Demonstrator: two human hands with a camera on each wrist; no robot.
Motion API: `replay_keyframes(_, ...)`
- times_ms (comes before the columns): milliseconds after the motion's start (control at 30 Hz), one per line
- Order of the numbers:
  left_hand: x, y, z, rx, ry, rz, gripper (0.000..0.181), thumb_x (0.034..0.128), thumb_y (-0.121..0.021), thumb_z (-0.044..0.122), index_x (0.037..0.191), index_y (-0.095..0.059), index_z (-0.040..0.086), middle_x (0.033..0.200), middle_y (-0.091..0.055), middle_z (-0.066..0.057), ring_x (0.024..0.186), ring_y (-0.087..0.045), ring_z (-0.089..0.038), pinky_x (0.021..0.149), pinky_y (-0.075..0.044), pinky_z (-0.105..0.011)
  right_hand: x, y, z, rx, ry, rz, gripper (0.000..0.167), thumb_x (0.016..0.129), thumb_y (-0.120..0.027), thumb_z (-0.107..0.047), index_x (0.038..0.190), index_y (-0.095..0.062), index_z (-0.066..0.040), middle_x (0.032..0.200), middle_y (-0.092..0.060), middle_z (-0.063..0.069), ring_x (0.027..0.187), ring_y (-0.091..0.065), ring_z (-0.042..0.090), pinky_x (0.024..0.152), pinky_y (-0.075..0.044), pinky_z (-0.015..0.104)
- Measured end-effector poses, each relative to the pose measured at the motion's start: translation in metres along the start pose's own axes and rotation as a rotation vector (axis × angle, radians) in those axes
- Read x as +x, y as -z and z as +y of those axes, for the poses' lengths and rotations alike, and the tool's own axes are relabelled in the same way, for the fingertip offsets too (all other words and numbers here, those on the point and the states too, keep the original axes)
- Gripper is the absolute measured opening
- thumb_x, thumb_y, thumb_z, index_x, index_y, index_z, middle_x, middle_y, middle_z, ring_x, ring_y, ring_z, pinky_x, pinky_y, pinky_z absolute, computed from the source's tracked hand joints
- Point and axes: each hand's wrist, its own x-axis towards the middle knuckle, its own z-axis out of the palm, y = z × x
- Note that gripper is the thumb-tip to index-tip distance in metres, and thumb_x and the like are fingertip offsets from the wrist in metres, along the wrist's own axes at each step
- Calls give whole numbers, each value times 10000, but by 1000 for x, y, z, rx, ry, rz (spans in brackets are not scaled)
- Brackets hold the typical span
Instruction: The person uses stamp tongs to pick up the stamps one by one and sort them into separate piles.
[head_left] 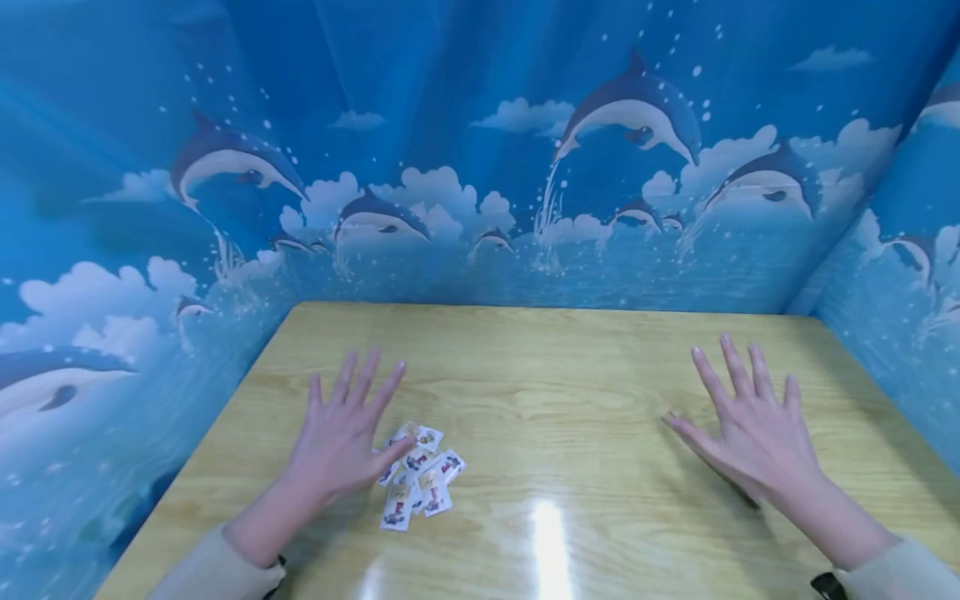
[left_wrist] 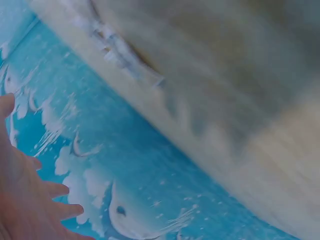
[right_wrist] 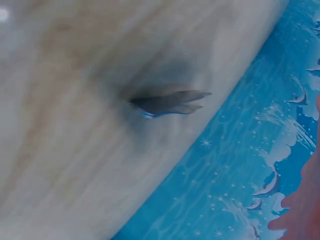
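My left hand (head_left: 337,442) is held above the table with its fingers spread, holding nothing. Beside and partly under its thumb lies a loose, overlapping heap of small white printed cards (head_left: 433,492). The same cards (left_wrist: 117,52) show blurred in the left wrist view. On the right, my right hand (head_left: 765,442) is likewise spread and holds nothing. Below it lies a dark, narrow object (head_left: 742,495), mostly hidden by the hand. In the right wrist view this dark object (right_wrist: 165,103) has two long prongs and a bluish-white spot; its kind is unclear.
A light wood-grain table (head_left: 540,392) carries these things, with a bright light reflection near its front. Blue cloth (head_left: 450,92) printed with dolphins and clouds hangs behind the table and along both sides.
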Motion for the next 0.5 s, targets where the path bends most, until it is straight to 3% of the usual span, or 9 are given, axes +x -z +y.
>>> replay_keyframes(233,-22,-13,-10,-51,-90,-31,878,868,-572,615,1545,-229,173,1584,-161,-148,1410,-198,-412,1044,-128,-704,-11,-13,8,5,19,-24,952,882,-539,-638,1569,-47,-200,1601,35,174,1418,15,469,954,-98,786)
replay_keyframes(500,-32,-26,-23,-300,-109,-86,805,920,-603,487,1551,-213,173,1533,-323,-108,1333,-398,-349,1013,-338,-608,-21,-27,17,64,36,-49,914,906,-545,-589,1569,-67,-178,1586,-62,223,1413,-45,480,928,-150,784)
